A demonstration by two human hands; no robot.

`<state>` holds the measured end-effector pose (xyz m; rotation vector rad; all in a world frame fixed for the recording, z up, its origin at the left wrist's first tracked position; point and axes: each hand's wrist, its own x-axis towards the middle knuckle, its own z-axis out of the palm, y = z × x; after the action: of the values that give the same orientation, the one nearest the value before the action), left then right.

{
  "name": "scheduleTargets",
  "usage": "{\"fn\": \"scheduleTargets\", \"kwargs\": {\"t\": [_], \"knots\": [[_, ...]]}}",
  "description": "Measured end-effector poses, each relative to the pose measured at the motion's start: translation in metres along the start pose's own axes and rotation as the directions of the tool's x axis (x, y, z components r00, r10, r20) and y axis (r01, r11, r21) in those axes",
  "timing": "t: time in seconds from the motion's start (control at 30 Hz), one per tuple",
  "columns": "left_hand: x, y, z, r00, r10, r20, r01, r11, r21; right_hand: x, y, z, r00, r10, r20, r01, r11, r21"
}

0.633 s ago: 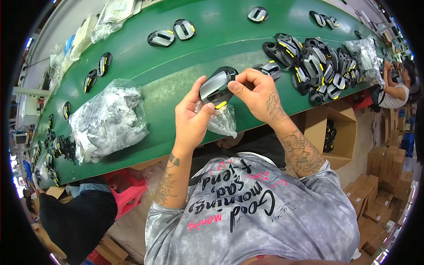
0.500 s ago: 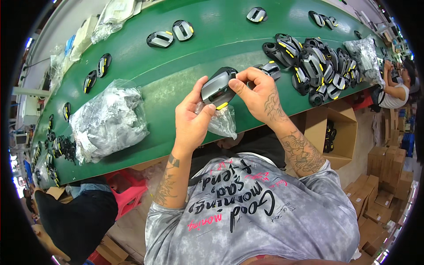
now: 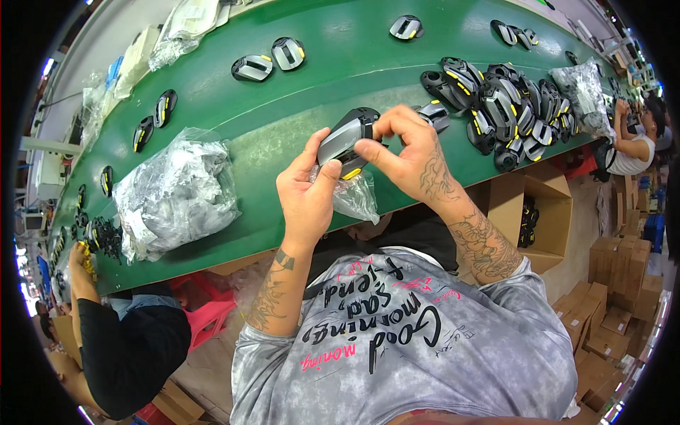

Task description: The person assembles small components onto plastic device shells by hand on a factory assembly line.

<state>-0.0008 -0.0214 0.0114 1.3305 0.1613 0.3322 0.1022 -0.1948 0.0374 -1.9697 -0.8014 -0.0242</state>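
My left hand holds a grey-and-black computer mouse shell tilted over the near table edge, thumb on its near side and fingers behind. The shell has a yellow strip at its lower edge. At its right end, my right hand is closed, with thumb and bent fingers pressed against the shell; whether a small part is between them I cannot make out. Just below the shell a small clear plastic bag lies at the table edge. Another mouse shell is partly hidden behind my right hand.
A heap of mouse shells covers the green table to the right. A large clear bag of grey parts lies left. Several shells lie farther back. An open carton stands below right. A co-worker sits at left.
My right thumb has slid down and left along the shell, and its fingers have bent more. The shell has shifted slightly left. The co-worker at left has reached an arm to the table.
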Motion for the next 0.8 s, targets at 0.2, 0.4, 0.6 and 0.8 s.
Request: {"fn": "scheduleTargets", "kwargs": {"t": [0.2, 0.4, 0.6, 0.8], "knots": [[-0.005, 0.006, 0.010, 1.000, 0.013, -0.006, -0.013, 1.000, 0.026, -0.003, 0.017, 0.015, 0.979, 0.171, 0.114, -0.198, 0.930, 0.310], [-0.005, 0.005, 0.018, 0.999, 0.016, -0.039, -0.011, 0.993, 0.117, -0.009, 0.019, 0.018, 0.946, 0.300, 0.120, -0.317, 0.789, 0.527], [0.010, -0.008, 0.002, 0.990, -0.133, 0.054, 0.143, 0.927, -0.348, 0.000, 0.025, 0.001, 0.924, 0.281, 0.260, -0.382, 0.716, 0.584], [0.014, -0.003, -0.003, 0.951, -0.227, 0.212, 0.299, 0.852, -0.429, -0.010, 0.029, 0.001, 0.994, 0.019, 0.104, -0.085, 0.727, 0.681]]}}
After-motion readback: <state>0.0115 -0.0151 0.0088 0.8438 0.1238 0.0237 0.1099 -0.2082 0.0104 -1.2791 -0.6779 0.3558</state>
